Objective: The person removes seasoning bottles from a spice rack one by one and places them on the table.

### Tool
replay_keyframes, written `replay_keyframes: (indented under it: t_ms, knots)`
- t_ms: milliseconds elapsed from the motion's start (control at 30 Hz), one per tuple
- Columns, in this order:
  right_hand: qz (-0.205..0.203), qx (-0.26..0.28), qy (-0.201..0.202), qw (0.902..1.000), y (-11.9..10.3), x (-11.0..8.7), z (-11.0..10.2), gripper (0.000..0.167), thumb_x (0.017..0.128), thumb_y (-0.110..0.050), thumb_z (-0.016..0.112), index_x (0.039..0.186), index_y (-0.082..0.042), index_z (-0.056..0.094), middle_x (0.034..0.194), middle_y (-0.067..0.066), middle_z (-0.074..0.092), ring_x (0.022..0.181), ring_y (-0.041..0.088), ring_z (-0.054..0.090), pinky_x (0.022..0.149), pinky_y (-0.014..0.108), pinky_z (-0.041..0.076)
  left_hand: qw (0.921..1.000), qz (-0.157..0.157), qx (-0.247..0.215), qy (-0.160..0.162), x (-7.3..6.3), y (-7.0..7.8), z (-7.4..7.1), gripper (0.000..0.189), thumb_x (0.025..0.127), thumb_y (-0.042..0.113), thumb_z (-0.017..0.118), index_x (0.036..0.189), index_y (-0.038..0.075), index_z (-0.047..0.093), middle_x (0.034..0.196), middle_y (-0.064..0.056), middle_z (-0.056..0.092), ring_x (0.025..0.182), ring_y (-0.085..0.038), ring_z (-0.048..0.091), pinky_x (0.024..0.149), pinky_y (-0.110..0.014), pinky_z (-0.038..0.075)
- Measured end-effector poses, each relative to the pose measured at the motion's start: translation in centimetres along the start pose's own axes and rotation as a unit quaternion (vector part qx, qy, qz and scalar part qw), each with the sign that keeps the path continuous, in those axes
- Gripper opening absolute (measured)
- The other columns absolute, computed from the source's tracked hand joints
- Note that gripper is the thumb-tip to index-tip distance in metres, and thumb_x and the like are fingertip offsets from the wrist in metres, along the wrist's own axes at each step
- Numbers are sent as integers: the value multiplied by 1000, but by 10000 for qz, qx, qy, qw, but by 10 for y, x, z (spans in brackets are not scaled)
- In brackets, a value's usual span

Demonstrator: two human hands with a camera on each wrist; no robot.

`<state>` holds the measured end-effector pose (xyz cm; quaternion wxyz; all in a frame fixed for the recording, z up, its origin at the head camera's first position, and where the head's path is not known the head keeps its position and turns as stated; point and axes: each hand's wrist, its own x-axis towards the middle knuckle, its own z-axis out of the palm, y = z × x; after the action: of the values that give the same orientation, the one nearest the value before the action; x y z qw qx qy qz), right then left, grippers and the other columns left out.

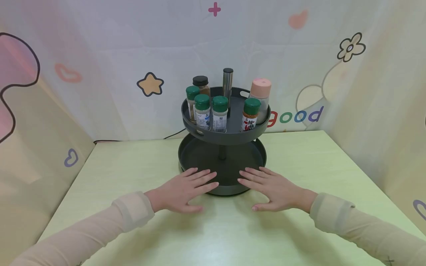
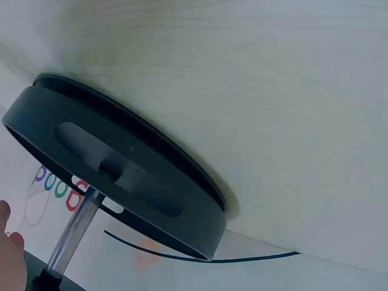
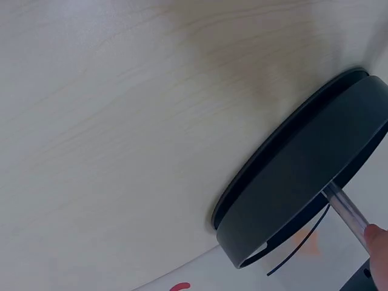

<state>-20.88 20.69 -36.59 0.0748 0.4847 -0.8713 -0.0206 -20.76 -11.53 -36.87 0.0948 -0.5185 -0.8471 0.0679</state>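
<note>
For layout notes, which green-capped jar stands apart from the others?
The rightmost green-capped jar, near the pink-capped bottle; the other three cluster left of the pole.

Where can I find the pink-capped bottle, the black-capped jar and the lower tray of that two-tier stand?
Pink-capped bottle [image 1: 264,103]: head view, on its body just below the cap.
Black-capped jar [image 1: 200,81]: head view, on its cap.
Lower tray [image 1: 229,173]: head view, on its bare floor.
</note>
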Motion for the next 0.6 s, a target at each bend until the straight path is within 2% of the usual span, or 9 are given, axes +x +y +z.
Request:
replay_keyframes:
  t_ms: [67, 133, 200, 300, 400, 500, 600]
  knots:
    - [-16, 19, 31, 10000, 0, 0, -3, 76, 78, -54, 53, 140, -22, 25, 145, 1, 27, 134, 22, 23, 103, 49, 27, 9996, 118, 108, 253, 0, 0, -2, 66, 85, 51, 42, 141, 21, 23, 148, -2, 20, 136, -18, 19, 108, -41, 21]
    - [-37, 27, 83, 10000, 0, 0, -6, 76, 77, -53, 54, 140, -21, 26, 145, 1, 28, 133, 21, 24, 103, 48, 28, 9972, 254, 216, 668, 1, -1, -4, 64, 85, 48, 46, 139, 18, 29, 145, -3, 26, 134, -18, 25, 106, -40, 25]
    - [-104, -2, 196, 9998, 0, 0, -9, 75, 78, -53, 54, 139, -20, 28, 144, 2, 30, 132, 22, 27, 102, 47, 30, 9917, 417, 356, 1163, 3, -2, -4, 60, 84, 45, 48, 136, 16, 35, 142, -3, 34, 131, -18, 31, 104, -39, 28]
    - [-242, -9, 436, 9988, 0, 1, -13, 72, 79, -54, 52, 137, -17, 32, 141, 4, 35, 130, 23, 31, 100, 46, 33, 9772, 626, 549, 1954, 7, -4, -7, 54, 82, 40, 53, 129, 13, 45, 135, -4, 45, 124, -18, 41, 100, -36, 35]
    - [-381, 46, 721, 9967, 2, 2, -16, 69, 80, -55, 50, 134, -15, 39, 137, 6, 40, 127, 24, 36, 97, 44, 37, 9609, 733, 601, 2603, 13, -5, -13, 44, 83, 35, 53, 120, 10, 54, 126, -5, 53, 116, -18, 49, 95, -34, 40]
    - [-481, 109, 1028, 9935, 4, 3, -19, 64, 80, -54, 51, 129, -13, 45, 133, 6, 46, 122, 24, 42, 94, 42, 41, 9467, 662, 463, 3118, 18, -6, -21, 35, 84, 29, 52, 112, 9, 60, 116, -6, 60, 109, -18, 54, 92, -33, 42]
    - [-588, 156, 1357, 9889, 7, 5, -23, 60, 79, -52, 52, 123, -11, 51, 126, 6, 53, 116, 23, 48, 89, 40, 45, 9344, 419, 232, 3529, 21, -8, -29, 31, 84, 25, 50, 107, 7, 62, 111, -8, 62, 105, -20, 55, 90, -32, 43]
